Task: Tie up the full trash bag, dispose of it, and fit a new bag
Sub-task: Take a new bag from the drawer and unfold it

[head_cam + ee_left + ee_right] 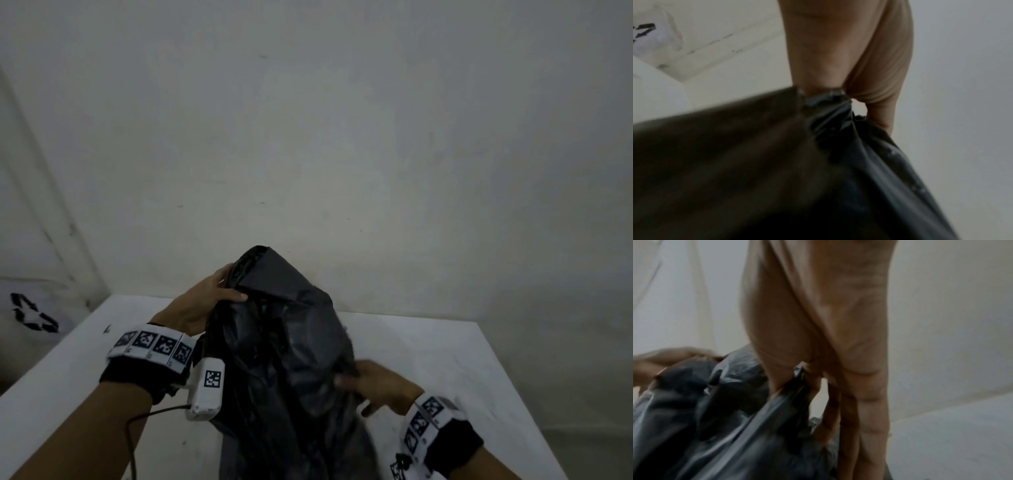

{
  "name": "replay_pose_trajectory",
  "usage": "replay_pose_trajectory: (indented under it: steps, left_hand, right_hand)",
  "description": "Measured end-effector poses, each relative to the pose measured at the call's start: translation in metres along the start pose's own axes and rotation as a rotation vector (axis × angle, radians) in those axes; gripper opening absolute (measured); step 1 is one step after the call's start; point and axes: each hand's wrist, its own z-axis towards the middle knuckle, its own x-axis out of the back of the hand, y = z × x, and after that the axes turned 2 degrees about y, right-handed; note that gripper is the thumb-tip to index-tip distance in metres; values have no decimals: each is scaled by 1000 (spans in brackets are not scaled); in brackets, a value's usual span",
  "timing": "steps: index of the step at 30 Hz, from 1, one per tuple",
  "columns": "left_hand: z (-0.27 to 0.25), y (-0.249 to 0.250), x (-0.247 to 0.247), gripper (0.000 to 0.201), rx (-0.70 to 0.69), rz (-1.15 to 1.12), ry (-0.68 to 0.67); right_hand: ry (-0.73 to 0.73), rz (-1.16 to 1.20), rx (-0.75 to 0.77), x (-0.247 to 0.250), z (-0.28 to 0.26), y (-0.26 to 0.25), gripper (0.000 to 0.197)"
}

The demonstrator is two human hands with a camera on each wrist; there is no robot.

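The left hand (202,301) has its grip clamped on the gathered top edge of the black trash bag (284,359), thumb over the plastic, and the left wrist view shows the film bunched tightly between thumb and fingers (879,113). The right hand (376,387) pinches a fold of the same bag lower on its right side, thumb and forefinger together on the plastic while the other fingers (869,402) stay rather straight. The bag stands on the white table (445,359), near the middle of its front edge, between both hands, with a pale wall (342,137) behind the far edge.
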Motion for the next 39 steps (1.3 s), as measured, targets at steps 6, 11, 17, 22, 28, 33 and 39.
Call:
replay_pose_trajectory:
  steps: [6, 11, 17, 22, 28, 33, 39]
  left_hand:
    - [-9, -13, 19, 43, 80, 236, 196]
    - [-5, -38, 26, 43, 222, 307, 252]
    - [2, -68, 27, 53, 439, 66, 186]
    - [1, -39, -10, 37, 298, -45, 54]
    - [6, 44, -27, 86, -40, 233, 15]
    - [8, 116, -55, 60, -421, 268, 279]
    - [-26, 136, -99, 21, -913, 302, 374]
  right_hand:
    - [403, 859, 143, 44, -7, -18, 24]
    - [393, 501, 322, 62, -28, -42, 38]
    - [259, -545, 67, 72, -34, -17, 89]
    - [229, -632, -75, 89, -43, -13, 96]
    - [518, -334, 47, 138, -113, -61, 52]
    - [1016, 132, 282, 159, -184, -96, 39]
    - [1619, -69, 604, 129, -249, -88, 26]
